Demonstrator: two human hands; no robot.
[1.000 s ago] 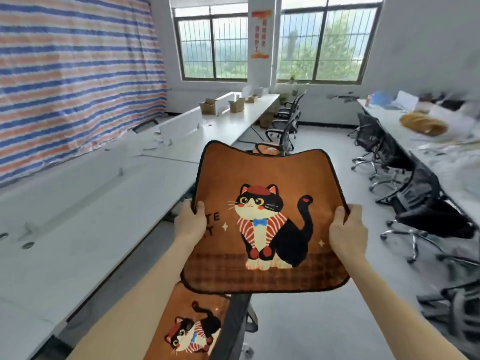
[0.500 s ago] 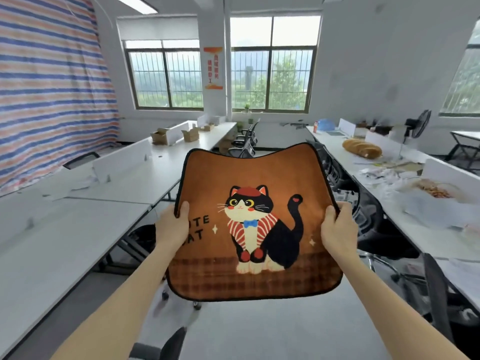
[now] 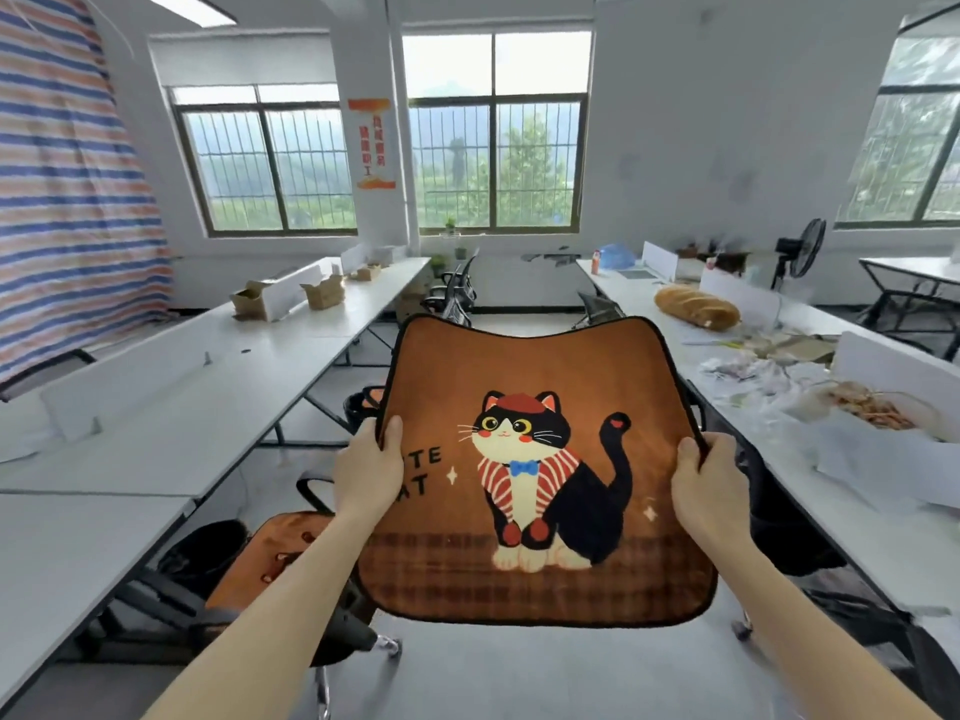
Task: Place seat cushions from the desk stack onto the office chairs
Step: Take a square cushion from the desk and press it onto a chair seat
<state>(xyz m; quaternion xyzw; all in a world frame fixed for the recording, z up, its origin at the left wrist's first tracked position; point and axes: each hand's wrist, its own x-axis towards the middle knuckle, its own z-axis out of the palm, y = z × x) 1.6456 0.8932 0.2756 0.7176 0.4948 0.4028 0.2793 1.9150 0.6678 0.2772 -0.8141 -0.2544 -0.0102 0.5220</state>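
Note:
A brown seat cushion printed with a black-and-white cat hangs in the air in front of me, over the aisle. My left hand grips its left edge and my right hand grips its right edge. Below left, a black office chair carries another orange-brown cushion; my left forearm partly hides it. Behind the held cushion a black chair shows at the right desk, mostly covered.
White desks run along the left and right of a grey aisle floor. Cardboard boxes sit far left. Papers, a bread-shaped pillow and a fan are on the right. More chairs stand far back.
My view has lifted and swung right along the aisle. Both hands kept hold of the cushion. The chair with a cushion on it has come back into view at lower left.

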